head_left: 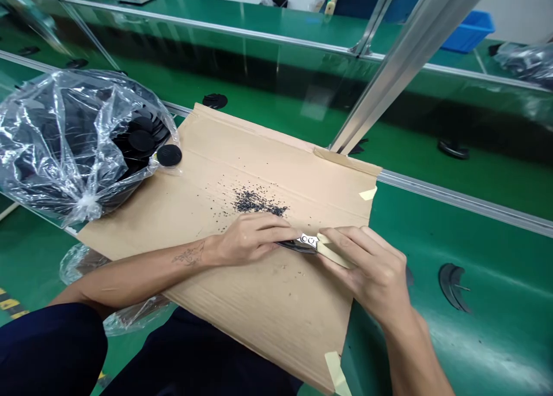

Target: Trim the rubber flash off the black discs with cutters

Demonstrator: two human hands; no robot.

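Note:
My left hand [248, 237] is closed on a dark curved plastic piece [298, 246], mostly hidden behind its fingers. My right hand [371, 263] grips a pair of nippers by cream-coloured handles [334, 253]. The shiny metal head of the nippers [307, 240], with two round pivots, meets the edge of the piece between both hands. Under them lies a flat cardboard sheet [259, 304]. Just beyond my left fingers, small black plastic scraps [257, 202] are heaped and scattered over the cardboard.
A clear plastic bag [86, 131] full of black discs stands at the left, with one disc [169, 155] at its mouth. A slanted metal post [384, 79] rises behind the cardboard. Black curved parts [451, 286] lie on the green bench [510, 269] at right.

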